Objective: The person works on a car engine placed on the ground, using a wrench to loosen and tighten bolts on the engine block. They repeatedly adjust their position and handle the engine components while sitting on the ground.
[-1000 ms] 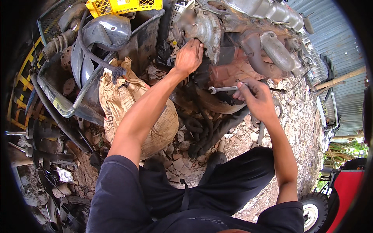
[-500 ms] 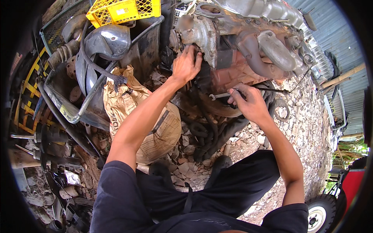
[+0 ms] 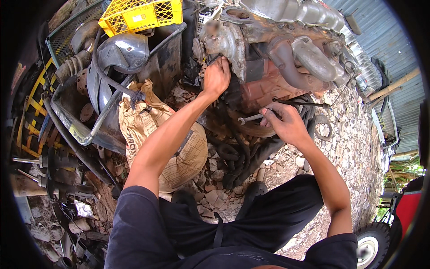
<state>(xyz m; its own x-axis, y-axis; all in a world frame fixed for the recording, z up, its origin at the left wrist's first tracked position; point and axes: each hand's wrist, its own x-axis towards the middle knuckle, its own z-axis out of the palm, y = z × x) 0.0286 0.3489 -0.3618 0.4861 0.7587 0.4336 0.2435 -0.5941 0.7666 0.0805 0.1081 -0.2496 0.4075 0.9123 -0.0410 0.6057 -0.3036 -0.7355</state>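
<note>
Slightly lower and farther from the engine's reddish-brown block (image 3: 264,85) than a second ago, the right hand (image 3: 286,123) has shifted along with the slim, silver-grey metal open-ended wrench (image 3: 256,117) that it holds. Its fingers and thumb are closed on the wrench's shank; the open end points to the left, just below the block's lower edge and clear of it. The left hand (image 3: 217,77) remains at the lower left edge of a rough, grey cast-metal housing (image 3: 226,45), fingers bent and reaching in beneath it; whether they grip anything cannot be told.

Under the left forearm, a crumpled tan paper sack (image 3: 188,152) rests on the ground of broken, pale stones (image 3: 345,134), beside the right edge of a black plastic bin (image 3: 168,49) filled with dark parts. A bright yellow plastic lattice crate (image 3: 139,18) sits at the bin's far edge. Corrugated grey metal sheeting (image 3: 385,36) stands on the far right, and a black tyre with a white hub (image 3: 369,249) shows at the lower right.
</note>
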